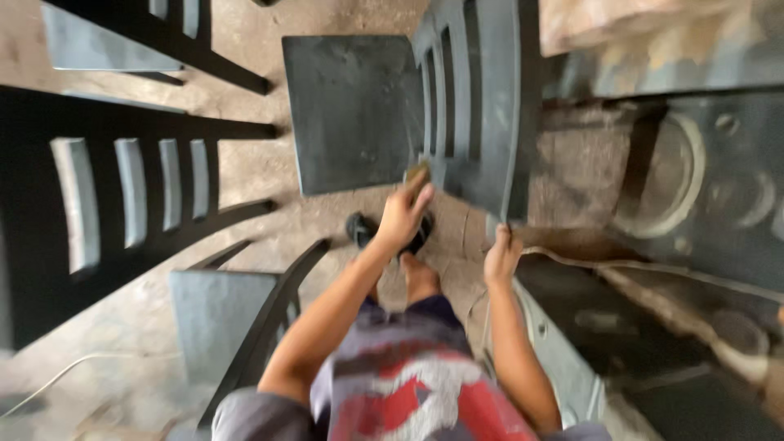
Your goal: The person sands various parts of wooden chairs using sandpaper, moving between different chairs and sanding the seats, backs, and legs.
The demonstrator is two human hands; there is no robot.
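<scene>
Dark grey slatted wooden chair (457,98) stands at upper centre of the frame. Nearest, the left hand (402,219) presses a small tan sanding block (418,174) against its backrest base, fingers curled round it. The right hand (501,255) grips the frame's lower edge, fingers closed. Its surface looks uniformly dull; progress cannot be judged. Similar chairs (122,196) stand at left.

The floor (261,175) is bare concrete, dusty and stained. Several dark slatted chairs (122,196) stand on the left side. A pale cable (73,367) lies on the ground. The daylight is soft and dull.
</scene>
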